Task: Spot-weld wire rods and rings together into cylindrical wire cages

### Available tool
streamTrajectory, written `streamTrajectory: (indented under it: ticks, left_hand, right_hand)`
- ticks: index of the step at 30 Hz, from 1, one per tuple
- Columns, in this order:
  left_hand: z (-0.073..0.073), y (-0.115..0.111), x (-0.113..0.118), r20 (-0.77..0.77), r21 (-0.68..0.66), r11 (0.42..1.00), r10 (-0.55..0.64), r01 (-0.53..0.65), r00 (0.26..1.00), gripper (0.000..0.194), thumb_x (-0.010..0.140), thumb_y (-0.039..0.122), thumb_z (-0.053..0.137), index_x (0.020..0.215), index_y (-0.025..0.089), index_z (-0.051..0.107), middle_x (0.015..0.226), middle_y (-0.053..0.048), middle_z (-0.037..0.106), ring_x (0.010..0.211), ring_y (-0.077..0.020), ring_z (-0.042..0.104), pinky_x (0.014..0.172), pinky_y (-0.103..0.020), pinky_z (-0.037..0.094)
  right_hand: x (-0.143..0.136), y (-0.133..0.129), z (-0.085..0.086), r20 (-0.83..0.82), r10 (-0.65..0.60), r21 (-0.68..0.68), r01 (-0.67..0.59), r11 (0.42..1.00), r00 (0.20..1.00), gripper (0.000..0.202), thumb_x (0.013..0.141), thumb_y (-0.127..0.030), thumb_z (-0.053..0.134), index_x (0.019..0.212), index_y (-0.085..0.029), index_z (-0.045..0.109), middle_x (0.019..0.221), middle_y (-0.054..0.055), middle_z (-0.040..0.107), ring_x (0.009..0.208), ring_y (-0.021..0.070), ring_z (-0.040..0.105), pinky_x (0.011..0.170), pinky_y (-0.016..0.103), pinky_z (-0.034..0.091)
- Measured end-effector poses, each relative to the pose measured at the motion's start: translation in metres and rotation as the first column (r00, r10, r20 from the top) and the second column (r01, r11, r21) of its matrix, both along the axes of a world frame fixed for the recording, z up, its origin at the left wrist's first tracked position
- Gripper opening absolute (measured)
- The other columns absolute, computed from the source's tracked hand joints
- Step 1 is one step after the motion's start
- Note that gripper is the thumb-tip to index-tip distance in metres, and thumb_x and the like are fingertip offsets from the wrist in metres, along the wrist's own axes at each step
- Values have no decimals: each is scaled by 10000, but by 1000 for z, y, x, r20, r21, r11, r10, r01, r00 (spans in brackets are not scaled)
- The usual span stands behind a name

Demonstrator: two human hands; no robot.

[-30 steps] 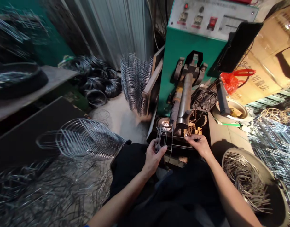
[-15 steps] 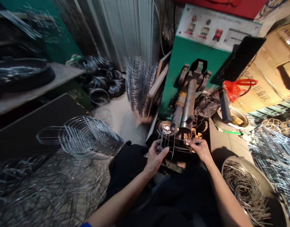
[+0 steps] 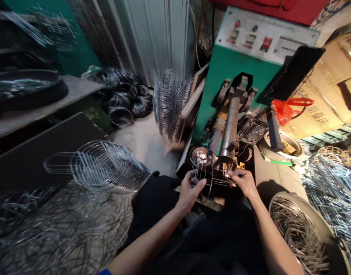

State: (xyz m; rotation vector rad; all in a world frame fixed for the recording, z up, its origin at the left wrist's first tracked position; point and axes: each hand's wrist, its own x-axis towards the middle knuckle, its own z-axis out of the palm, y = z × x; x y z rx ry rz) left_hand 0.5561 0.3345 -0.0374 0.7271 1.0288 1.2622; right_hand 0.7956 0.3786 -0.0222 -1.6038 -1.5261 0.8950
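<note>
Our fingers (image 3: 198,184) pinch the wire frame (image 3: 205,176): the left hand (image 3: 189,191) grips its near edge, the right hand (image 3: 243,181) closes on its far side, right under the arm (image 3: 230,128) of the green machine (image 3: 235,68). A fan (image 3: 251,130) sits just beside the arm. Wire stacks (image 3: 107,166) crowd our left, and a tub (image 3: 309,225) of wire bits stands at our right.

My forearms are bare from elbow to wrist, no watch, no gloves on my left hand (image 3: 189,191) or right hand (image 3: 243,182). A blue sleeve edge (image 3: 105,272) shows near my left elbow. Dark black clothing (image 3: 210,244) covers my lap.
</note>
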Motion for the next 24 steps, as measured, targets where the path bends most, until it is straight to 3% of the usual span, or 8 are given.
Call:
streamTrajectory:
  ticks: [8, 11, 13, 16, 18, 20, 22, 24]
  left_hand:
    - [-4, 3, 3, 37, -1, 999, -51, 51, 998, 622, 743, 463, 777, 1209, 180, 479, 588, 125, 421, 360, -64, 422, 363, -205, 422]
    - [0, -6, -3, 47, -34, 998, -44, 46, 998, 626, 726, 458, 794, 1193, 169, 493, 588, 118, 441, 376, -64, 429, 385, -212, 436]
    - [8, -18, -16, 79, -76, 992, -98, 104, 992, 677, 709, 424, 818, 1237, 167, 483, 649, 85, 523, 432, -79, 500, 445, -232, 479]
    - [27, -35, -50, 158, -104, 935, -321, 339, 934, 833, 650, 292, 875, 1355, 171, 449, 906, -53, 673, 715, -177, 678, 677, -323, 566]
    - [40, -40, -73, 211, -75, 886, -434, 458, 876, 875, 635, 260, 884, 1393, 179, 454, 1108, -154, 681, 908, -259, 704, 812, -383, 556]
    - [44, -39, -88, 268, -40, 886, -436, 462, 859, 816, 660, 297, 868, 1379, 208, 492, 1282, -194, 623, 996, -298, 695, 861, -404, 542]
    - [33, -43, -93, 311, -59, 901, -392, 429, 866, 691, 720, 355, 822, 1336, 239, 532, 1406, -182, 545, 1026, -299, 689, 844, -394, 546]
    - [9, -58, -92, 312, -150, 885, -381, 441, 871, 593, 768, 394, 781, 1294, 234, 558, 1458, -171, 499, 1046, -285, 682, 808, -360, 551]
  right_hand:
    - [2, 1, 3, -20, -8, 2, 8, 1000, 1000, 590, 764, -625, 702, 514, -197, 382, 529, -35, 352, 546, 112, 311, 536, 271, 250]
    - [19, -13, 2, -42, 77, 7, -76, 997, 996, 541, 819, -631, 649, 566, -191, 461, 579, -15, 435, 585, 131, 387, 564, 269, 324]
    - [34, -31, 0, -44, 162, -48, -164, 985, 986, 516, 846, -636, 617, 613, -184, 528, 629, 9, 506, 634, 153, 468, 598, 274, 393]
    - [47, -64, -4, -79, 180, -237, -194, 952, 980, 485, 846, -644, 613, 748, -169, 622, 612, 10, 535, 579, 160, 545, 558, 278, 458]
    - [46, -81, -5, -122, 127, -365, -163, 917, 984, 475, 824, -623, 653, 955, -166, 655, 569, -26, 512, 455, 138, 514, 451, 257, 437]
    - [39, -92, -9, -192, 108, -456, -186, 871, 975, 532, 789, -564, 715, 1146, -180, 623, 563, -54, 502, 407, 119, 476, 384, 225, 391]
    - [32, -96, -18, -276, 145, -499, -270, 823, 950, 542, 758, -477, 766, 1198, -199, 616, 592, -52, 529, 453, 118, 493, 391, 203, 384]
    - [28, -99, -33, -293, 205, -517, -335, 788, 934, 484, 733, -406, 786, 1157, -214, 654, 681, -18, 601, 550, 137, 547, 439, 204, 407]
